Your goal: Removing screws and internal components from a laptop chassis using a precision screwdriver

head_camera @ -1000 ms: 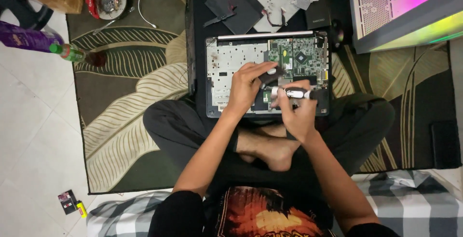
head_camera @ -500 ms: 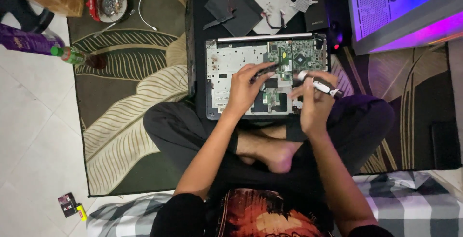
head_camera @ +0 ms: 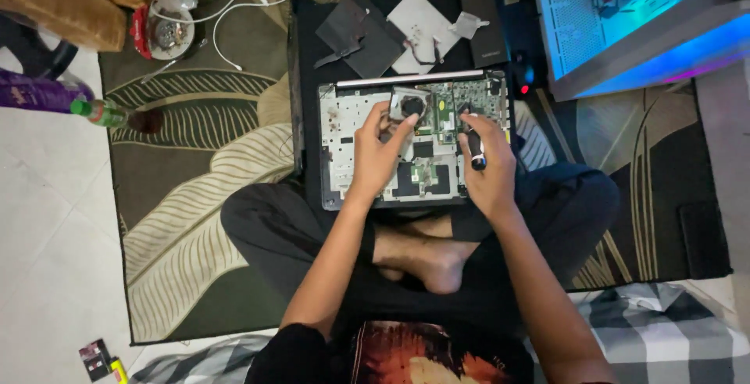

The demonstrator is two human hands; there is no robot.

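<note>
We note the left hand [head_camera: 380, 157] resting on the opened grey laptop base [head_camera: 351, 146], whose bottom cover is off and whose green circuit board [head_camera: 448, 107] lies exposed. Its fingers [head_camera: 406, 125] are spread and only loosely curled, the tips touching the round black cooling fan [head_camera: 411, 106] near the upper middle of the base; they press on it rather than close around it.

The right hand [head_camera: 488, 167] is closed around a black-handled screwdriver [head_camera: 474, 150]. The fingers wrap the handle firmly, and the butt end shows pale at the near side. The tool's long axis runs roughly away from the person, tilted slightly, its tip pointing at the board's right portion; the tip itself is hidden by the fingers.

The laptop base lies on a black mat [head_camera: 306, 56] across the person's crossed legs and a leaf-patterned brown rug [head_camera: 195, 173] on the floor, its long side running left to right.

As to containers, we record a round red-rimmed tin [head_camera: 162, 32] at upper left, well apart from the hands; its contents are too small to tell. A purple bottle with a green cap [head_camera: 47, 95] lies on its side at the rug's left edge. Removed dark and grey cover panels [head_camera: 391, 28] lie just beyond the laptop.
</note>
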